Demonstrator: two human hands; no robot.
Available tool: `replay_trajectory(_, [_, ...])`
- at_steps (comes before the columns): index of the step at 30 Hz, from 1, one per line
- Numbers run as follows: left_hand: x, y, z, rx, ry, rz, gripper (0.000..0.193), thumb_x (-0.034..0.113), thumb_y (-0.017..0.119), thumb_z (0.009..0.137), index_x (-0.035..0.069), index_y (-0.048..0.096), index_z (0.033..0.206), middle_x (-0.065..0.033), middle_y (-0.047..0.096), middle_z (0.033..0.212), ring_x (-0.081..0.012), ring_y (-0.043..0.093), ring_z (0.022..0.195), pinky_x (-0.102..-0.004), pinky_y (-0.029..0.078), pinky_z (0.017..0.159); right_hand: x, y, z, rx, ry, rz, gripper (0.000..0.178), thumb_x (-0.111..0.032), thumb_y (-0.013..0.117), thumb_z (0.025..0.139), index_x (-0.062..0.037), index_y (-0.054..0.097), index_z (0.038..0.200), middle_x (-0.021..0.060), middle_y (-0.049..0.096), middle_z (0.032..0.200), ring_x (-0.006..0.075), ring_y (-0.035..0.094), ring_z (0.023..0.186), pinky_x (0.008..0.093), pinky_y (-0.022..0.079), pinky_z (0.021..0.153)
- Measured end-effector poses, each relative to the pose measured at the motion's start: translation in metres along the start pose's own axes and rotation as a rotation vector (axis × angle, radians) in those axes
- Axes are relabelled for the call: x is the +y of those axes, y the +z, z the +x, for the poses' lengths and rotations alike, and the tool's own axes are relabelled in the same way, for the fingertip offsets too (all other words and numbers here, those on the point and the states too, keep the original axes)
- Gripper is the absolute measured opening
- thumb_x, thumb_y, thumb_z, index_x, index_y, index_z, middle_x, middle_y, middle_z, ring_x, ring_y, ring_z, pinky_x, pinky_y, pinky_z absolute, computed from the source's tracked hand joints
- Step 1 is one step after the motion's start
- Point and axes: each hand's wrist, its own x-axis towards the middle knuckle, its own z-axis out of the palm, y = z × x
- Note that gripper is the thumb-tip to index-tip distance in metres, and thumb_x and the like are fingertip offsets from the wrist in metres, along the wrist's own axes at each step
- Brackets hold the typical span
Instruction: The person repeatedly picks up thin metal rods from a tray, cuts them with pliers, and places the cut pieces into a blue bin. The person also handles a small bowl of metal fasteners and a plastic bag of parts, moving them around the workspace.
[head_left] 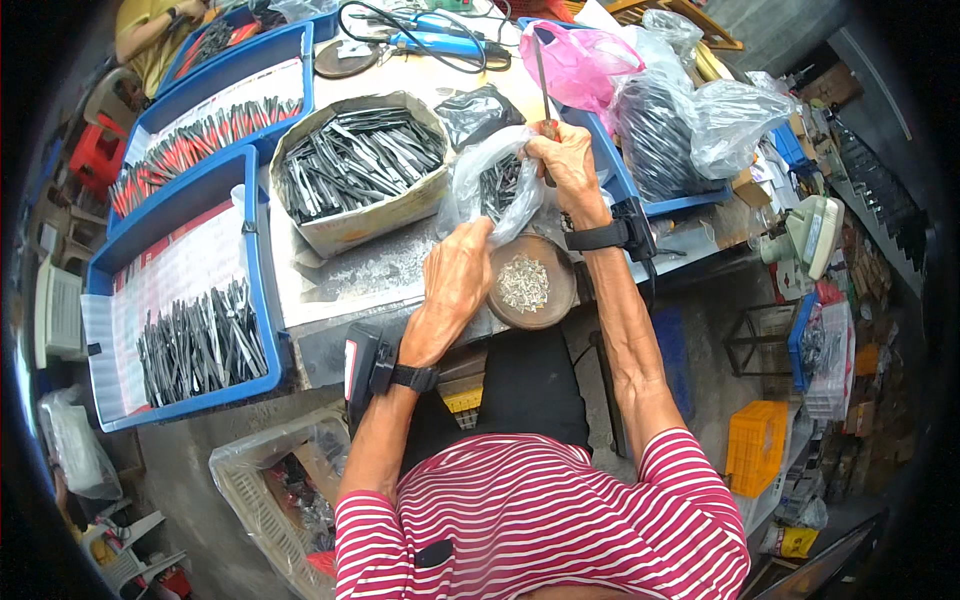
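Note:
My left hand [458,275] is closed on the near rim of a clear plastic bag [465,195], which holds small dark pieces [500,188]. On the bag's right side, my right hand [568,165] grips a screwdriver-like tool [541,75], its thin shaft pointing away from me and its brown handle partly inside the fist. The right fingers also meet the bag's rim; whether they pinch it, I cannot tell. Just below the bag, a round brown dish [545,317] holds a heap of small shiny metal bits [523,283].
Left of the bag stands a carton [335,238] full of thin dark strips. Blue trays [272,335] with more strips line the table's left side. Behind the right hand lie a pink bag [580,60] and a filled plastic bag [655,130]. A person's arm [150,35] shows far left.

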Motion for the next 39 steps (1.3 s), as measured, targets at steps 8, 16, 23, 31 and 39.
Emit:
replay_trajectory(8, [0.005, 0.0, 0.01, 0.056, -0.008, -0.079, 0.013, 0.001, 0.056, 0.079, 0.002, 0.059, 0.092, -0.021, 0.063, 0.084, -0.0391, 0.062, 0.08, -0.0432, 0.047, 0.067, -0.025, 0.005, 0.0, -0.031, -0.08, 0.071, 0.012, -0.008, 0.06, 0.073, -0.0009, 0.067, 0.079, 0.0008, 0.062, 0.063, 0.0047, 0.045, 0.048, 0.02, 0.033, 0.047])
replay_trajectory(16, [0.002, 0.005, 0.02, 0.081, -0.036, -0.246, 0.015, 0.003, 0.053, 0.08, 0.003, 0.061, 0.092, -0.0198, 0.063, 0.083, -0.0386, 0.061, 0.079, -0.0437, 0.048, 0.07, -0.05, 0.008, -0.009, -0.157, -0.253, 0.014, 0.018, -0.008, 0.06, 0.078, 0.0001, 0.067, 0.091, 0.0017, 0.065, 0.067, 0.0029, 0.048, 0.053, 0.0177, 0.034, 0.048])
replay_trajectory(23, [0.001, 0.009, 0.021, 0.114, 0.054, -0.227, 0.014, -0.001, 0.052, 0.079, -0.002, 0.058, 0.092, -0.0221, 0.062, 0.08, -0.0377, 0.063, 0.077, -0.0399, 0.047, 0.068, -0.052, 0.009, -0.011, -0.106, -0.159, 0.054, 0.02, -0.009, 0.06, 0.076, 0.0005, 0.066, 0.093, 0.0022, 0.064, 0.067, 0.0037, 0.051, 0.054, 0.0189, 0.038, 0.047])
replay_trajectory(31, [0.001, 0.004, 0.018, 0.102, 0.073, -0.249, 0.018, -0.003, 0.052, 0.077, -0.002, 0.056, 0.094, -0.0235, 0.062, 0.084, -0.0393, 0.061, 0.078, -0.0418, 0.047, 0.07, -0.048, 0.01, -0.005, -0.131, -0.111, 0.192, 0.021, -0.011, 0.065, 0.075, -0.0004, 0.067, 0.093, -0.0008, 0.06, 0.065, 0.0036, 0.049, 0.051, 0.0173, 0.036, 0.048])
replay_trajectory(39, [0.005, 0.011, 0.026, 0.124, 0.105, -0.332, 0.019, -0.005, 0.051, 0.076, -0.004, 0.054, 0.095, -0.0248, 0.06, 0.085, -0.0411, 0.06, 0.08, -0.0417, 0.047, 0.071, -0.05, 0.002, 0.002, -0.209, -0.053, 0.417, 0.025, -0.005, 0.063, 0.077, 0.0042, 0.064, 0.1, 0.0021, 0.062, 0.074, 0.0028, 0.044, 0.052, 0.0156, 0.034, 0.05])
